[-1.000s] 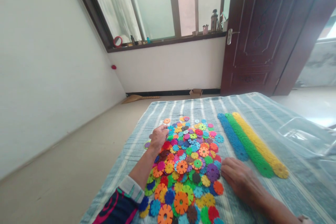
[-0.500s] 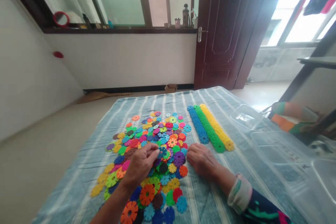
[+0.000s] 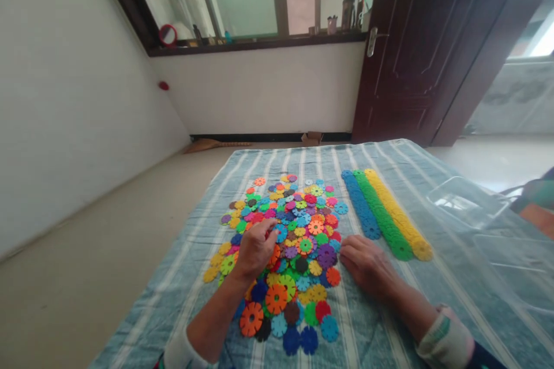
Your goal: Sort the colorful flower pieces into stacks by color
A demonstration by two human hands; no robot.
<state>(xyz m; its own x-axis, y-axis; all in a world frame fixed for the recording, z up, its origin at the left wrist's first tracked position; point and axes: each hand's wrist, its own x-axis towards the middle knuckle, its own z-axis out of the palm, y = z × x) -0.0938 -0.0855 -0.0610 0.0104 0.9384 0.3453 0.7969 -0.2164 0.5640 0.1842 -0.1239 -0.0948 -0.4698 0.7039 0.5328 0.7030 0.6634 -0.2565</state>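
Note:
A loose pile of notched plastic snowflake discs (image 3: 276,298) in many colours covers the middle of the cloth. Over its left part, my left hand (image 3: 256,249) has thumb and fingers pinched together at a light blue snowflake disc (image 3: 281,233). My right hand (image 3: 366,265) rests at the pile's right edge, fingers curled and pressed together; whatever they hold, if anything, is hidden. Close to its fingertips lies a blue disc (image 3: 334,245). Beyond that hand, overlapping discs form a blue row (image 3: 360,206), a green row (image 3: 383,216) and a yellow row (image 3: 399,216), side by side.
A striped blue-grey cloth (image 3: 173,300) covers the table. Clear plastic containers (image 3: 467,202) stand at the right. Behind the table are a wall with a window ledge (image 3: 259,45) and a dark red door (image 3: 402,69).
The view has swung left, so everything appears farther right. My left hand has shifted slightly away from me over the pile, and a lighter blue disc now shows at its fingertips. My right hand stays beside the pile.

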